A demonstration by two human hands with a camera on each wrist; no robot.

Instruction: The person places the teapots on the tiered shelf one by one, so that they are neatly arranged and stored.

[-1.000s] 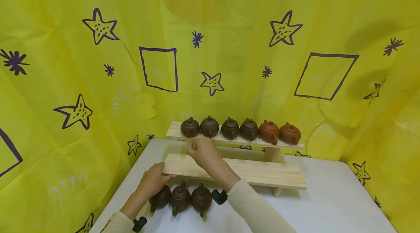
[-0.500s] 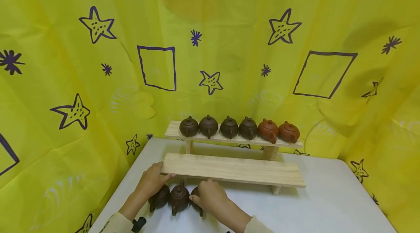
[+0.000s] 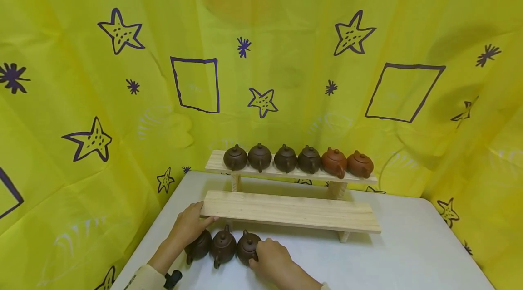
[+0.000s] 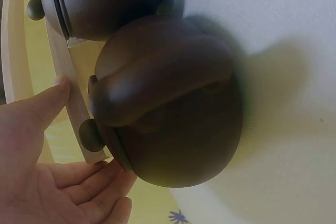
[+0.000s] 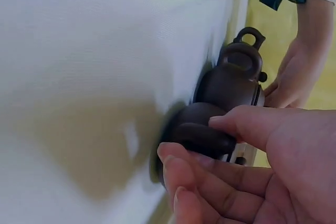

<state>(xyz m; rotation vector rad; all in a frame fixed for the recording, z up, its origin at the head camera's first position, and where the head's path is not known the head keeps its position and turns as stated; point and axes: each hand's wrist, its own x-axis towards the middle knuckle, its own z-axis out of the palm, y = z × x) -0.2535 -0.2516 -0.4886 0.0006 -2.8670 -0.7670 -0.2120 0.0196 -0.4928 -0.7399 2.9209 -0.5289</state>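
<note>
My right hand (image 3: 273,259) pinches the handle of a dark brown teapot (image 3: 246,245), the rightmost of three standing in front of the lower wooden shelf (image 3: 292,210). In the right wrist view, thumb and fingers close round that handle (image 5: 202,137). My left hand (image 3: 188,225) grips the left end of the lower shelf, thumb along the front edge. Below it stand the left teapot (image 3: 199,245), partly covered by the hand, and the middle teapot (image 3: 223,248). The left wrist view shows a teapot (image 4: 178,119) close beside the fingers.
Behind, a higher wooden shelf (image 3: 216,159) bears a row of dark brown teapots (image 3: 259,157) and two reddish ones, one of them the end teapot (image 3: 360,165). Both shelves stand on a white table (image 3: 408,235). A yellow patterned curtain (image 3: 286,67) surrounds it.
My right hand has come down from near the upper shelf to the rightmost front teapot and taken its handle. That teapot has turned slightly, its handle now rightward. The left hand stays put.
</note>
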